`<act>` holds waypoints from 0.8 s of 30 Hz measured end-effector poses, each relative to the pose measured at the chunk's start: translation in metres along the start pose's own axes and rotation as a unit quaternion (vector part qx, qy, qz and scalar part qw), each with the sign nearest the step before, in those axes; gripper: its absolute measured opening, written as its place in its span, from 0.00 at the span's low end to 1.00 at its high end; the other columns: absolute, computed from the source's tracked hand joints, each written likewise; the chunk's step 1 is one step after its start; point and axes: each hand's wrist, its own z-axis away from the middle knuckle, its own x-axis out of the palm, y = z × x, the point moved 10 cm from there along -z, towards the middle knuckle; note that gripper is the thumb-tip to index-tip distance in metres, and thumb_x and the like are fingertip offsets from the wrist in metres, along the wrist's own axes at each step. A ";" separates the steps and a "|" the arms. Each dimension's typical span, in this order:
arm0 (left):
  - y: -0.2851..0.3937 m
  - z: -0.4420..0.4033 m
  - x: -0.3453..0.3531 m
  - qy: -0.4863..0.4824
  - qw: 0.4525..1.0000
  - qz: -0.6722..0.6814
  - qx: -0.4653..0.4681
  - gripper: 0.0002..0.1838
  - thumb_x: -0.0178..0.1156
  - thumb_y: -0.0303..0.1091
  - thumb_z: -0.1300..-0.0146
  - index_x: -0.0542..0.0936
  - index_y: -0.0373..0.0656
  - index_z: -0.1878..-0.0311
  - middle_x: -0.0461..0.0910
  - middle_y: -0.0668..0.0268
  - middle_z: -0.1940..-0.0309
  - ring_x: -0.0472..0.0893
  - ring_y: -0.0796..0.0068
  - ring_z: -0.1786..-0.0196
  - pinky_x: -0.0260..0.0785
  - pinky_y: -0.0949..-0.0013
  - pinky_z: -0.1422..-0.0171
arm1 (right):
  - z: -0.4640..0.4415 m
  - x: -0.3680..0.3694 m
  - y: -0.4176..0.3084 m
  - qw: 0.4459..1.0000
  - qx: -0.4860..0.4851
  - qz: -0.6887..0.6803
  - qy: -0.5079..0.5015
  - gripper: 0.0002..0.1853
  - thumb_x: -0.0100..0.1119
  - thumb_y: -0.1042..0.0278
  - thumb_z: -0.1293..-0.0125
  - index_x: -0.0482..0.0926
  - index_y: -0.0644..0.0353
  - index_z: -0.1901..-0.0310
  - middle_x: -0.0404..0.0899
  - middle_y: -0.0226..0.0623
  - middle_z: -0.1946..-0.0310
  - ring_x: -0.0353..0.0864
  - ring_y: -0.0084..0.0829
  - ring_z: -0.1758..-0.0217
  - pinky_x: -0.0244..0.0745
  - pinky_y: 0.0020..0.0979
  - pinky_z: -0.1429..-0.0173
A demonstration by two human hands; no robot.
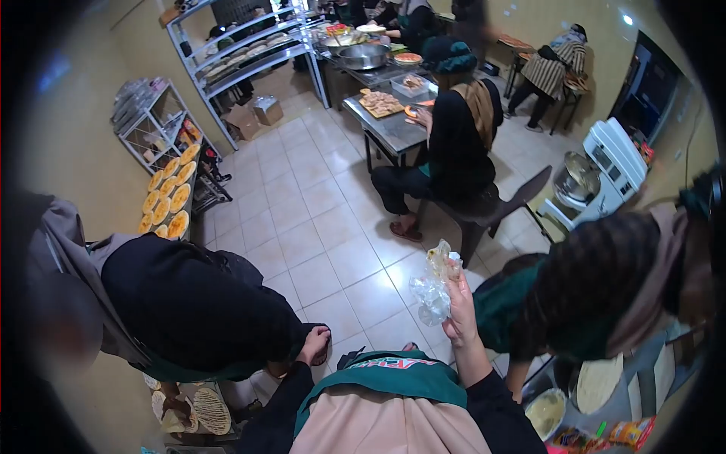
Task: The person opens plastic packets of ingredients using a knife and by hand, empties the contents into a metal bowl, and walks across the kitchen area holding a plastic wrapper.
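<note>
A crumpled clear plastic bag is in my right hand, raised in front of my green apron. Something yellowish shows in the upper part of the bag, too unclear to name. Lower and to the left, my left hand has its fingers curled together beside the dark clothing of the person on my left. What those fingers hold, if anything, is hidden.
Close on my right a person leans over a counter with flat dough rounds and a tub. Ahead, a seated person works at a metal table. Baked flat rounds lie at left; a mixer stands at right.
</note>
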 end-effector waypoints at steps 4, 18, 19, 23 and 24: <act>0.035 -0.013 -0.010 0.032 0.997 0.071 -0.016 0.18 0.57 0.38 0.40 0.75 0.41 0.48 0.80 0.63 0.62 0.78 0.76 0.63 0.71 0.71 0.60 | -0.038 0.005 -0.002 0.999 -0.017 -0.027 -0.016 0.19 0.50 0.73 0.33 0.65 0.58 0.41 0.72 0.36 0.49 0.75 0.26 0.48 0.72 0.27 0.44; 0.105 -0.110 0.059 -0.021 0.954 0.267 -0.133 0.15 0.51 0.38 0.37 0.72 0.48 0.48 0.73 0.67 0.56 0.75 0.69 0.58 0.70 0.64 0.62 | -0.085 -0.043 -0.059 0.979 -0.164 0.030 0.122 0.19 0.46 0.72 0.31 0.63 0.56 0.39 0.73 0.35 0.50 0.78 0.29 0.53 0.76 0.31 0.50; 0.109 -0.115 0.057 -0.017 0.960 0.247 -0.127 0.15 0.51 0.38 0.37 0.72 0.48 0.48 0.73 0.67 0.56 0.75 0.69 0.58 0.70 0.63 0.61 | -0.092 -0.040 -0.064 0.979 -0.174 0.033 0.101 0.19 0.47 0.71 0.31 0.63 0.56 0.39 0.73 0.36 0.50 0.77 0.29 0.51 0.76 0.32 0.49; 0.139 -0.128 0.063 -0.044 0.969 0.213 -0.116 0.15 0.52 0.36 0.38 0.72 0.48 0.48 0.73 0.67 0.56 0.75 0.69 0.58 0.70 0.64 0.61 | -0.105 -0.043 -0.083 0.972 -0.201 0.027 0.120 0.20 0.49 0.72 0.33 0.63 0.56 0.39 0.73 0.36 0.50 0.77 0.29 0.52 0.75 0.30 0.49; 0.150 -0.130 0.067 -0.063 0.967 0.221 -0.110 0.15 0.52 0.35 0.38 0.72 0.48 0.47 0.73 0.67 0.56 0.75 0.69 0.57 0.70 0.64 0.61 | -0.109 -0.047 -0.087 0.972 -0.203 0.027 0.116 0.20 0.49 0.72 0.33 0.63 0.56 0.39 0.73 0.36 0.50 0.77 0.29 0.52 0.75 0.30 0.49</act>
